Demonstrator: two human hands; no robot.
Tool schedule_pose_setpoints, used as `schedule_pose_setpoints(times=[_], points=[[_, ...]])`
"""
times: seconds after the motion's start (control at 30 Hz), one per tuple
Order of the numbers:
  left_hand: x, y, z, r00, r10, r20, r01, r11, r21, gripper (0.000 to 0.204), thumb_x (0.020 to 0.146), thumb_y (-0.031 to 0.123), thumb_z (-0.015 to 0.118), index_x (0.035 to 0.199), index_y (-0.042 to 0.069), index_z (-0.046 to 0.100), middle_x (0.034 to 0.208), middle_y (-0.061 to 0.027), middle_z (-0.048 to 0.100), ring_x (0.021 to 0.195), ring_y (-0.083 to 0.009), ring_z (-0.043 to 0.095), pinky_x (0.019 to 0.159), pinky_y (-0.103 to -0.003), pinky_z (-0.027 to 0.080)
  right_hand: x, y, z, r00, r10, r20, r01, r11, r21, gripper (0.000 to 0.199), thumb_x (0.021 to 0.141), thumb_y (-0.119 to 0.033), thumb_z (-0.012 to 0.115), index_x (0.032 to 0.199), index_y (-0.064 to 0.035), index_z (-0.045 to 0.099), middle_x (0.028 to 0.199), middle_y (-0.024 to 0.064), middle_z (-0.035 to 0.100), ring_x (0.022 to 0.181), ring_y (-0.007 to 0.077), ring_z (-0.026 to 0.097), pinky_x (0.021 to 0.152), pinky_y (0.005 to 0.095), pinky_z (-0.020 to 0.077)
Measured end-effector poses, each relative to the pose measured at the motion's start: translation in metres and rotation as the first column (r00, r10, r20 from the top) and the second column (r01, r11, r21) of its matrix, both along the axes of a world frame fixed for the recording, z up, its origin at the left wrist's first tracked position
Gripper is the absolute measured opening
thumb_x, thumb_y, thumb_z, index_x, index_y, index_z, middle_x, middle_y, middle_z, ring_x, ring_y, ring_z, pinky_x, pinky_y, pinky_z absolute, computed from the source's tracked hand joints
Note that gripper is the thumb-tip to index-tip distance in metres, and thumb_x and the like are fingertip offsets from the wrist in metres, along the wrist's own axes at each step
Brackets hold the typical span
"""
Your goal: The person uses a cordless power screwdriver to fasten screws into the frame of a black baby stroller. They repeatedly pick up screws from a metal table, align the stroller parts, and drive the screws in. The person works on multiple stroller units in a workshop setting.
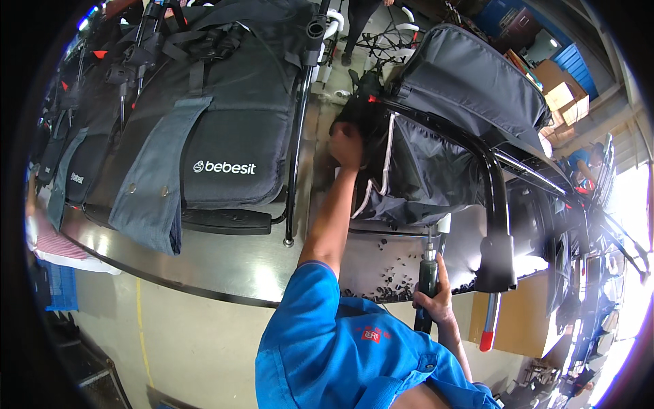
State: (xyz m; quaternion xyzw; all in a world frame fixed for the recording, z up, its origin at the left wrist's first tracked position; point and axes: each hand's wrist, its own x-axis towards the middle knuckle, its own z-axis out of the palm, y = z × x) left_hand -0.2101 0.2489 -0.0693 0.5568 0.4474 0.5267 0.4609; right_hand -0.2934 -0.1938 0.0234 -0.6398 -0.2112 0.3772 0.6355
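Bright blue short-sleeved shirt [340, 347] with small red chest emblem [371, 334], bare forearms.

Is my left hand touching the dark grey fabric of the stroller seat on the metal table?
Touching. The head view shows the left hand pressed into the dark grey stroller fabric, no gap visible.

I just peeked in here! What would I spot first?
Right in the middle, the person's left hand presses into the dark fabric of a stroller seat with a black frame. Lower down, the right hand holds a green screwdriver over small black parts scattered on the shiny table.
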Motion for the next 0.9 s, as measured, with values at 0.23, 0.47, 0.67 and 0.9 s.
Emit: schedule_pose_setpoints(times=[0.23,0.47,0.67,0.9], points=[[0.006,0.021,-0.022,0.909,-0.042,0.414,0.117,0.981,-0.157,0.026,0.091,0.019,0.065,0.109,0.001,0.058,0.093,-0.0130,0.066,0.082,-0.0172,0.064,0.066,-0.029,0.051,-0.009,0.014,0.011,0.952,0.115,0.283,-0.055,0.976,-0.209,0.107,0.074,-0.007,0.073,0.157,-0.0119,0.006,0.076,0.0086,0.060,0.059,0.0161,0.061,0.053,0.0292,0.0541],[0.002,-0.008,0.000,0.762,-0.315,0.566,0.393,0.919,-0.017,0.035,0.084,0.017,0.074,0.112,-0.002,0.064,0.099,-0.0110,0.068,0.091,-0.0196,0.062,0.084,-0.034,0.049,-0.015,0.015,0.010,0.956,0.149,0.254,-0.097,0.974,-0.205,0.108,0.072,-0.003,0.074,0.157,-0.0125,0.007,0.076,0.0083,0.060,0.061,0.0167,0.062,0.055,0.0308,0.0543],[-0.002,-0.008,-0.005,0.829,-0.324,0.455,0.352,0.936,0.025,0.015,0.086,0.007,0.071,0.098,0.002,0.064,0.092,-0.0063,0.066,0.085,-0.0145,0.061,0.078,-0.029,0.048,-0.013,0.009,0.000,0.926,0.177,0.333,-0.092,0.962,-0.255,0.109,0.071,0.002,0.073,0.157,-0.0114,0.007,0.078,0.0084,0.060,0.059,0.0175,0.062,0.055,0.0317,0.0542],[-0.011,-0.038,-0.012,0.953,-0.280,0.117,0.214,0.893,0.397,0.024,0.089,0.006,0.061,0.113,0.001,0.062,0.100,-0.0216,0.068,0.096,-0.0330,0.068,0.083,-0.037,0.051,-0.019,0.005,-0.010,0.949,0.146,0.281,-0.092,0.976,-0.196,0.109,0.074,-0.010,0.079,0.157,-0.0107,0.007,0.080,0.0076,0.060,0.062,0.0154,0.061,0.056,0.0296,0.0533]])
